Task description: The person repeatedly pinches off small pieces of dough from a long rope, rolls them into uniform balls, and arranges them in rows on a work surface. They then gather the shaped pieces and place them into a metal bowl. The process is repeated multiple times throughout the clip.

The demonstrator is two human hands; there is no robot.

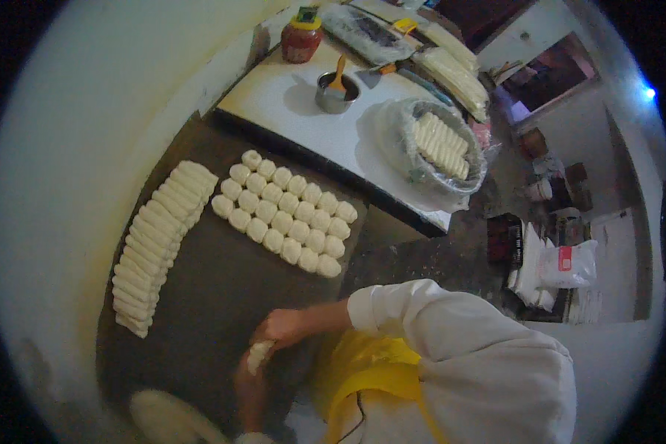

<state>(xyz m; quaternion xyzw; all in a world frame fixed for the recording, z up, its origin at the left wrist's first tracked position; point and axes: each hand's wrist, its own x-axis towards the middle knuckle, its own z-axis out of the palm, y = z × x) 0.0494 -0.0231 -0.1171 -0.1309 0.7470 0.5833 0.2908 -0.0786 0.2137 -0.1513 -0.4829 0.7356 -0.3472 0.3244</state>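
Note:
My right hand [277, 328] and my left hand [250, 368] meet over the dark work surface [207, 325], near its front edge. Between them is a small piece of pale dough [258, 357], with the fingers of both hands closed about it. Motion blurs the left hand somewhat. Farther off lie several rows of round dough balls [281, 214], set close together. To the left, a long curved row of flattened dough strips [159, 244] overlaps piece on piece. A large pale, rounded shape [170, 420] sits at the lower left, too blurred to name.
Beyond the dough, a white table [288, 111] carries a jar of red stuff [301, 41], a metal pot [333, 98] with a brush in it, and a plastic-lined basin [462, 174] of dough strips. Plastic-wrapped trays [366, 33] lie farther back. White sacks [566, 265] stand at right.

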